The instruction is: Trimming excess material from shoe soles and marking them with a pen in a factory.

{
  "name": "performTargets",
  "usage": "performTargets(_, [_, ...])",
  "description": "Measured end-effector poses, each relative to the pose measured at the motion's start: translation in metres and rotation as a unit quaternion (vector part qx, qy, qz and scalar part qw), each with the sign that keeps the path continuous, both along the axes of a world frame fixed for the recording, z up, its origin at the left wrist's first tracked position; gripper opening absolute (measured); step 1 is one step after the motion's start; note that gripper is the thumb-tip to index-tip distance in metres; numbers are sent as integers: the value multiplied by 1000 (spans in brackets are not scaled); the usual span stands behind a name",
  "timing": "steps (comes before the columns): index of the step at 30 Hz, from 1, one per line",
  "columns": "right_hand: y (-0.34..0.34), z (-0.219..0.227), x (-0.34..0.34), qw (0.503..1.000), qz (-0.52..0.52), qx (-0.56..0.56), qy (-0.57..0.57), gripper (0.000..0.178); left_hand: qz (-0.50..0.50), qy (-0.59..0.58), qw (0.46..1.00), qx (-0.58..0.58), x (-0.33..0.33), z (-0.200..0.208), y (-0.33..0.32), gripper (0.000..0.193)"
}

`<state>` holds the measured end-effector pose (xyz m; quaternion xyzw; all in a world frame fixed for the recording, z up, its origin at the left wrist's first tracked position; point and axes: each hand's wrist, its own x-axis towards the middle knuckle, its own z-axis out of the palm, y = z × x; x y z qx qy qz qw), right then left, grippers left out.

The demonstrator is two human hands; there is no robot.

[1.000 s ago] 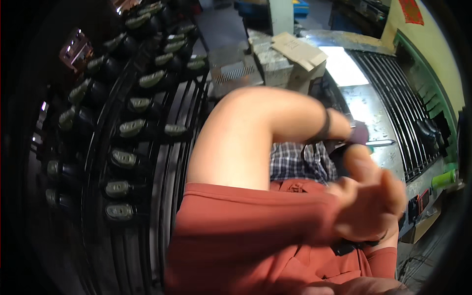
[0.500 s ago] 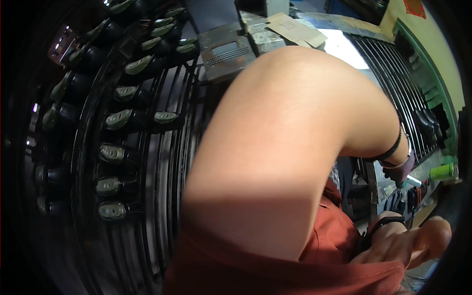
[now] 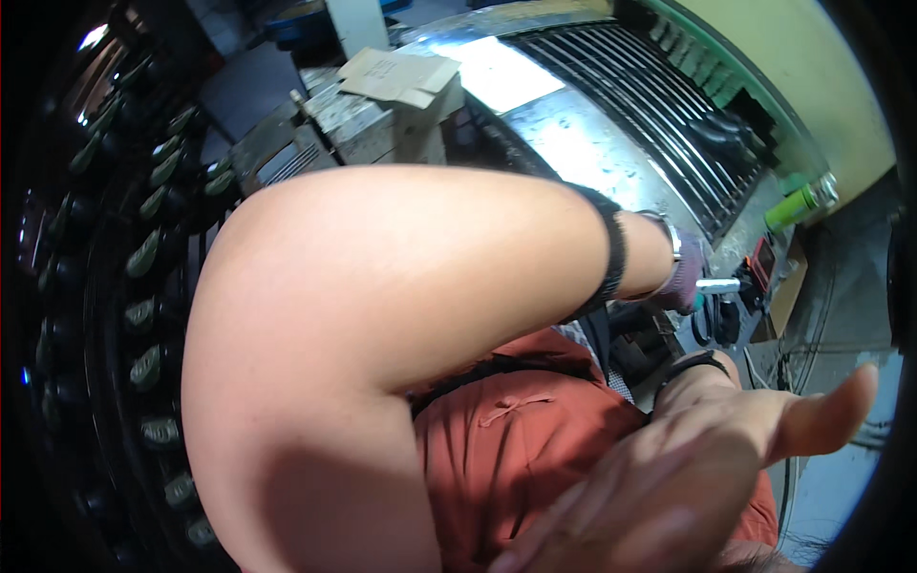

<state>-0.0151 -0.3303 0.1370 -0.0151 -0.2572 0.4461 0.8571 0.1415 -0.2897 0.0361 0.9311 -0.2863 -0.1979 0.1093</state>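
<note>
Gripping a metal tool (image 3: 718, 286), left hand (image 3: 680, 277) (gloved) nears table edge (image 3: 735, 250).

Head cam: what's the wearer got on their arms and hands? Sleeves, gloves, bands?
The left forearm is bare, with no sleeve, and carries a dark band near the wrist plus a metallic wristband beyond it. The left hand wears a purplish glove. The right hand is ungloved, with a thin black band at its wrist. No markings can be made out.
</note>
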Motion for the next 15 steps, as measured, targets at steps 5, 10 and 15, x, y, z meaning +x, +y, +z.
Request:
performTargets(5, [33, 15, 5, 996, -53, -48, -44, 53, -17, 39, 998, -43, -8, -5, 12, 42])
performTargets(10, [-8, 4, -13, 997, -1, -69, -31, 53, 14, 36, 997, -66, -6, 4, -4, 49])
performTargets(15, [-32, -2, -13, 993, 65, -94, -33, 52, -125, -9, 991, 46, 12, -5, -19, 41])
